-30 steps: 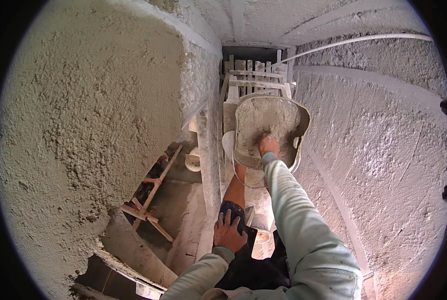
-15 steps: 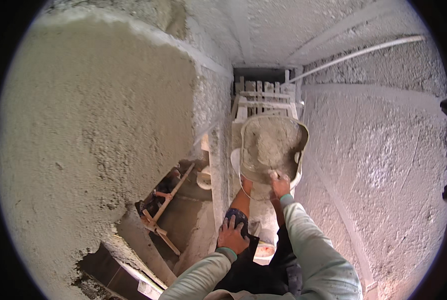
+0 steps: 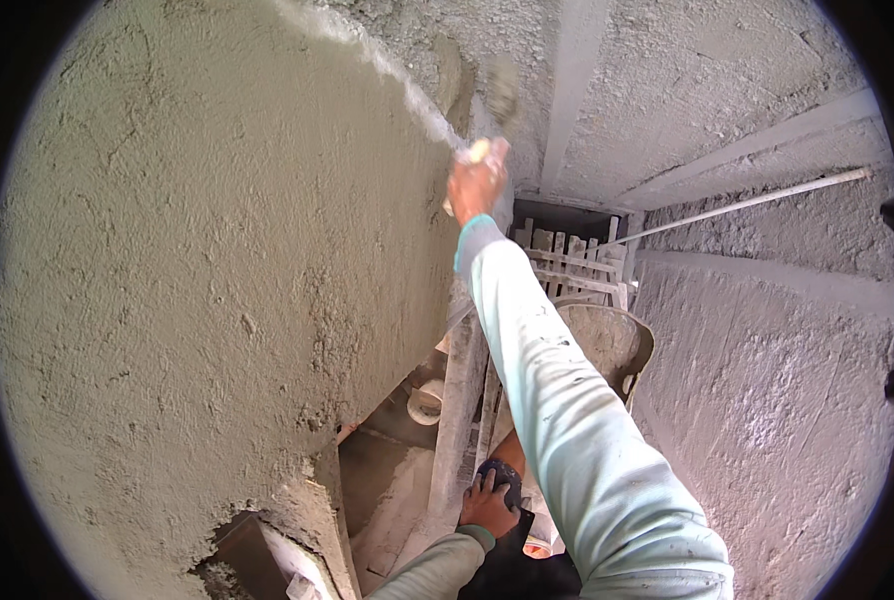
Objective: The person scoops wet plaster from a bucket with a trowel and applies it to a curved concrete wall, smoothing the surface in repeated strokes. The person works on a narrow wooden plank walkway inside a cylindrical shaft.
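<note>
My right hand [image 3: 478, 180] is closed around the pale handle of a trowel, raised to the upper edge of the left wall. Motion blurs the trowel's mortar-coated blade [image 3: 504, 90], just beyond the hand. Fresh grey-brown plaster [image 3: 237, 200] covers the left wall and ends in a pale, rough edge beside my hand. My left hand [image 3: 489, 503] lies on my knee with its fingers spread, holding nothing. Partly behind my right forearm is a mortar tub [image 3: 647, 350], grey mortar coating its inside.
Wooden slats [image 3: 572, 260] stand beyond the tub. A long pale pole [image 3: 757, 205] leans along the right wall [image 3: 767, 400]. At lower left, a ragged opening [image 3: 247, 560] breaks the plaster, and a lower floor with a round pale container [image 3: 426, 402] shows beside an upright post [image 3: 457, 420].
My right hand has risen from the tub to the upper left wall with the trowel. My left hand stays on my knee. The view has swung left and up; a person below has left view.
</note>
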A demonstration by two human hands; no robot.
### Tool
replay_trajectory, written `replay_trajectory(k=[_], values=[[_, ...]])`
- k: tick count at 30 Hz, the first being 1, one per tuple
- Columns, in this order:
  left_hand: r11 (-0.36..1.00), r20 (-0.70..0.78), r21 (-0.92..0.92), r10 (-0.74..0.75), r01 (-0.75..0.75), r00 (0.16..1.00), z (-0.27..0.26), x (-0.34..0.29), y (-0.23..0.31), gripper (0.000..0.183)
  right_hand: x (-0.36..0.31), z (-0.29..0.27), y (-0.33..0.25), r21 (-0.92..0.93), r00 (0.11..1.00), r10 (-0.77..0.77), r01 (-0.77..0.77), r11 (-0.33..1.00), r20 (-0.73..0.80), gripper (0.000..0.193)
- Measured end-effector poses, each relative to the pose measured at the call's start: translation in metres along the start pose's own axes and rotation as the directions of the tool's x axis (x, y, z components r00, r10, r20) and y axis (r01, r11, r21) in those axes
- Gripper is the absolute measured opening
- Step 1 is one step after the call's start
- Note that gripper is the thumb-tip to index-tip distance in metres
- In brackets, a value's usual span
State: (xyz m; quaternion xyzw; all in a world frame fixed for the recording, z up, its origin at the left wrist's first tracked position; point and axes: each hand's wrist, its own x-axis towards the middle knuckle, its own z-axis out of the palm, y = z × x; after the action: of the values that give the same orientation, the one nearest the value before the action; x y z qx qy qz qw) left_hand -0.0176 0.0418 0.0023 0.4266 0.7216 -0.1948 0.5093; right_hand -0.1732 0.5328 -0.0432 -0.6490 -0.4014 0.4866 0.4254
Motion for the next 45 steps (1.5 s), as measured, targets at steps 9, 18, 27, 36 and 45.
replay_trajectory(k=[9, 18, 27, 36, 45], values=[[0.997, -0.042, -0.011, 0.07, -0.07, 0.997, 0.009, -0.002, 0.009, 0.059, -0.168, -0.191, 0.087, -0.198, 0.955, 0.106, -0.052, 0.979, 0.276, 0.051], [0.997, 0.001, 0.036, 0.073, -0.073, 0.997, 0.024, -0.008, 0.016, 0.061, -0.164, -0.337, 0.34, -0.929, 0.846, 0.51, -0.051, 0.367, 0.155, 0.039], [0.991, 0.0, 0.103, 0.085, -0.084, 0.996, 0.03, -0.011, 0.023, 0.06, -0.189, -0.333, 0.403, -0.884, 0.678, 0.568, 0.36, 0.297, 0.467, 0.037], [0.984, 0.073, 0.167, 0.052, -0.064, 0.996, 0.024, -0.011, 0.03, 0.061, -0.221, -0.403, 0.372, -0.486, 0.631, 0.719, -0.549, 0.68, 0.294, 0.036], [0.985, 0.097, 0.173, 0.006, -0.023, 0.995, -0.004, -0.002, 0.033, 0.061, -0.184, -0.375, 0.223, -0.299, 0.928, 0.349, -0.298, 0.907, 0.134, 0.047]])
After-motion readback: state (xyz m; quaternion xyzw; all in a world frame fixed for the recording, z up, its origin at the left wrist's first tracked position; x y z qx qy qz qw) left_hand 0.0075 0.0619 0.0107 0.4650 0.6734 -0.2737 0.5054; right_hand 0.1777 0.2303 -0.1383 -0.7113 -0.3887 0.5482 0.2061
